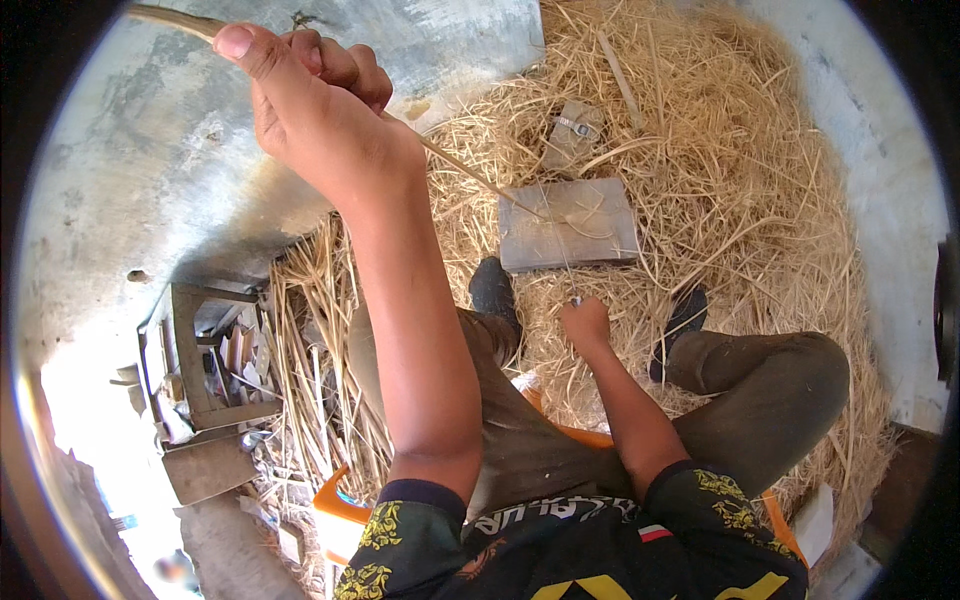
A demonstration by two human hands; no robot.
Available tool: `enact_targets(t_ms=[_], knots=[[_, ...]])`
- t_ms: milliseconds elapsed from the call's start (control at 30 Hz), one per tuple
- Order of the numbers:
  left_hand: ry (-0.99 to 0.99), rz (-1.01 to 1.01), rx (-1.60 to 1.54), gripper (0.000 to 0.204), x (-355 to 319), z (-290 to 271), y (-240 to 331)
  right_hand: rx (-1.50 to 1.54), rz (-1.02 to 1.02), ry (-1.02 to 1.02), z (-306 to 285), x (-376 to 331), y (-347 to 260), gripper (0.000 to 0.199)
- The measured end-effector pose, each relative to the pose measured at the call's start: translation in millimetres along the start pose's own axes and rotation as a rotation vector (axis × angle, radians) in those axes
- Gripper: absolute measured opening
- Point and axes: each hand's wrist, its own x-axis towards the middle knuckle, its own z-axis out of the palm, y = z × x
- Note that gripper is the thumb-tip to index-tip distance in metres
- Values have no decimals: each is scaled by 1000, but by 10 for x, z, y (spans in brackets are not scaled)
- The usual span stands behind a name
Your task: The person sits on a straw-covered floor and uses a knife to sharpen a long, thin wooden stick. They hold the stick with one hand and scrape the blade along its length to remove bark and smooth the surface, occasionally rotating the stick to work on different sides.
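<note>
My left hand (320, 105) is raised at the upper left, its fingers wrapped round a long, thin tan stalk (465, 172). One end of the stalk sticks out past my thumb, and the other slants down over a grey wooden block (530, 245) on the floor. My right hand (586, 322) is low, just on the near side of the block, closed on a slim tool (566, 255) that looks like a narrow blade. Its thin length reaches over the block toward the stalk's lower end; its handle is mostly hidden in my fist.
Heaps of dry straw-like strips (720, 150) surround the block and my feet. Beyond it lies a smaller block (572, 135) with a metal piece on top. Whole stalks (300, 330) are piled to my left, beside a wooden frame (185, 350). I sit on an orange seat (340, 500) between grey walls.
</note>
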Motion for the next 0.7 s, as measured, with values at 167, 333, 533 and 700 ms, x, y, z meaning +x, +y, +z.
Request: enact_targets(t_ms=[167, 333, 533, 700], knots=[[-30, 6, 1, 55, -3, 61, -39, 109, -120, -67, -171, 170, -314, 32], [-112, -86, -28, 53, -14, 19, 60, 334, -312, -163, -969, -443, -1559, 31], [-18, 0, -40, 53, -111, 60, 58, 311, -275, -175, -741, -356, -1235, 31], [30, 17, -27, 54, -131, 68, 51, 243, -313, -161, -1084, -555, -1557, 31]])
